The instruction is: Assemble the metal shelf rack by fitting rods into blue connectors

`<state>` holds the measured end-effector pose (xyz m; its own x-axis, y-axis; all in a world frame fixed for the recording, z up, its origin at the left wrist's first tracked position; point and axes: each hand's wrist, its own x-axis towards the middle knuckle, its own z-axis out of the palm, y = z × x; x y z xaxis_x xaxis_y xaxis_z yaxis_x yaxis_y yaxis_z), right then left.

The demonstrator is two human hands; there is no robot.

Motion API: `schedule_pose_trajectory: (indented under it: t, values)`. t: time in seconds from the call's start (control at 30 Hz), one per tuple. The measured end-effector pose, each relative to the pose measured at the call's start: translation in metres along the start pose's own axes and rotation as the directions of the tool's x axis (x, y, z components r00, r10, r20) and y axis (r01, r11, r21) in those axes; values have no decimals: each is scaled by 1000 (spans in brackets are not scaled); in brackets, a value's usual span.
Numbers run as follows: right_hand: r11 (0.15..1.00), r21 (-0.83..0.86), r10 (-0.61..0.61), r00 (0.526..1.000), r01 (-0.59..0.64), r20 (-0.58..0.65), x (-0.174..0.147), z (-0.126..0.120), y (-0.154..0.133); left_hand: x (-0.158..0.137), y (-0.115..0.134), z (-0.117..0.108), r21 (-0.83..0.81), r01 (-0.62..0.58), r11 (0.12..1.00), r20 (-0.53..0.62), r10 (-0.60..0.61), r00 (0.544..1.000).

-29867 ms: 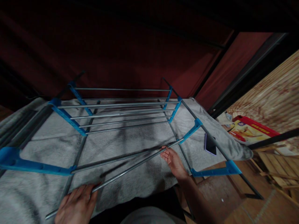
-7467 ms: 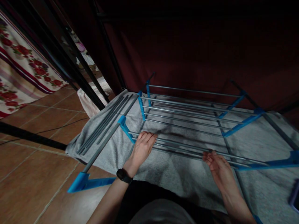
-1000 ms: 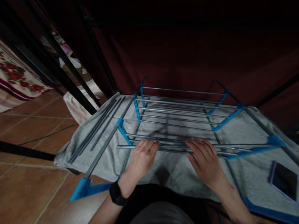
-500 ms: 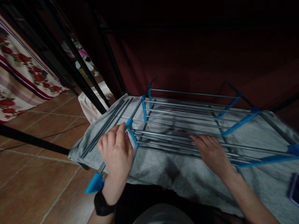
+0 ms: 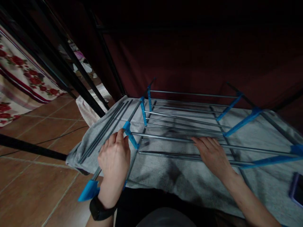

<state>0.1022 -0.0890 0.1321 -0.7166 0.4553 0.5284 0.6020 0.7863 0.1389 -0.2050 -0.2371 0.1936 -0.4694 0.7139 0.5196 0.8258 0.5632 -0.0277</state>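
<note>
Where rods [image 5: 104, 134] lie, grey cloth [image 5: 158, 173], tiled floor [image 5: 42, 189]

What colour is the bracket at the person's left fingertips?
The bracket is blue; the head view shows it best.

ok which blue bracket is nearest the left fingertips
The second blue bracket from the front on the left pole, right by those fingertips; the others sit farther away.
</note>
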Motion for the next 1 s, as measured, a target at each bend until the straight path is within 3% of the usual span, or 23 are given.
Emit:
schedule_pose_trajectory:
  t: [0.1, 0.27, 0.37, 0.53, 0.7, 1.0]
  values:
    - [1000, -13, -4, 1000, 4, 4, 0, 0, -2, 1, -1, -1, -28, -17, 999, 21, 18, 1000]
    - [1000, -13, 5, 1000, -4, 26, -1, 1, -4, -2, 3, 4, -183, -163, 969, -149, 136, 979]
    - [1000, -12, -1, 999, 2, 40, -3, 3, -3, -15, 20, 15, -298, -331, 895, -180, 288, 941]
    - [999, 21, -38, 998, 37, 40, -8, 6, -3, -37, 62, 47, -357, -543, 760, -117, 541, 833]
    - [998, 36, -49, 998, 48, 31, -10, 7, -5, -34, 86, 67, -379, -608, 698, -75, 631, 772]
    - [998, 59, -24, 1000, 25, -9, -6, 5, -6, -21, 90, 65, -383, -655, 652, -84, 682, 727]
